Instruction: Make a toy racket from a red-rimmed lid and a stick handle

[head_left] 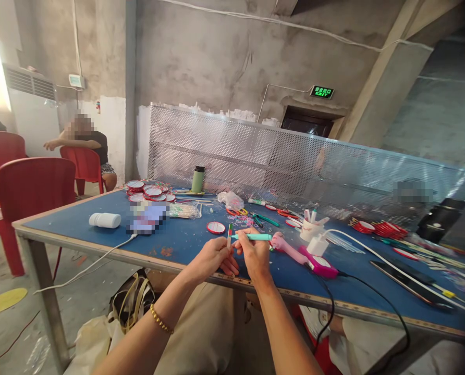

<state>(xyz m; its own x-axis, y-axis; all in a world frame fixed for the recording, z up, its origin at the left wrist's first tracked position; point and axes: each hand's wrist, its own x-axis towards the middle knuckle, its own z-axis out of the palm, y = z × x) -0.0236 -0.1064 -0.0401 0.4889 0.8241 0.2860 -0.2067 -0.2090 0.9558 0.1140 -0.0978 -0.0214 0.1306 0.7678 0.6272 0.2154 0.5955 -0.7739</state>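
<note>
At the near edge of the blue table, my left hand (pixel 212 255) is closed on a thin flat stick (pixel 230 230) coloured green and red toward its top. My right hand (pixel 257 256) grips a teal marker pen (pixel 258 237), held roughly level. The pen's left end meets or nearly meets the stick; contact is too small to tell. Just beyond my left hand lies a round red-rimmed disc (pixel 216 227). A pink handheld device (pixel 289 250) rests right of my right hand. My fingers hide the stick's lower part.
Stacked red-rimmed discs (pixel 153 191), a green bottle (pixel 198 179) and a white bottle (pixel 105 221) stand or lie leftward. To the right are a cup of pens (pixel 309 229), a magenta box (pixel 318 263) and cables. A perforated metal screen (pixel 232 151) borders the far side.
</note>
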